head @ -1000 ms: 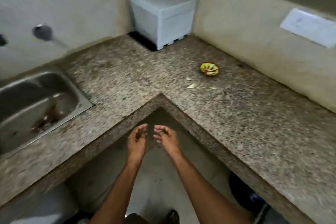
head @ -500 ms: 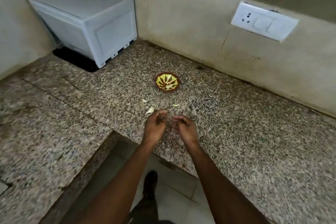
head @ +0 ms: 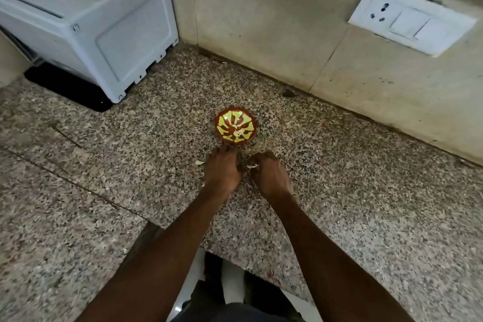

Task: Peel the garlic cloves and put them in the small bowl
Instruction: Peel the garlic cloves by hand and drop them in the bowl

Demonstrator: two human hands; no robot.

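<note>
I see the bowl (head: 236,125) on the speckled desk (head: 366,191), red-brown with a yellow pattern inside; some pale pieces lie in it, maybe peeled cloves, but I cannot tell for sure. My left hand (head: 222,168) is just below the bowl, fingertips near its rim. My right hand (head: 270,174) is beside it, fingers curled down over a pale garlic bit (head: 251,166). Another pale bit (head: 199,162) lies on the desk, left of the left hand. What the left hand holds I cannot tell.
</note>
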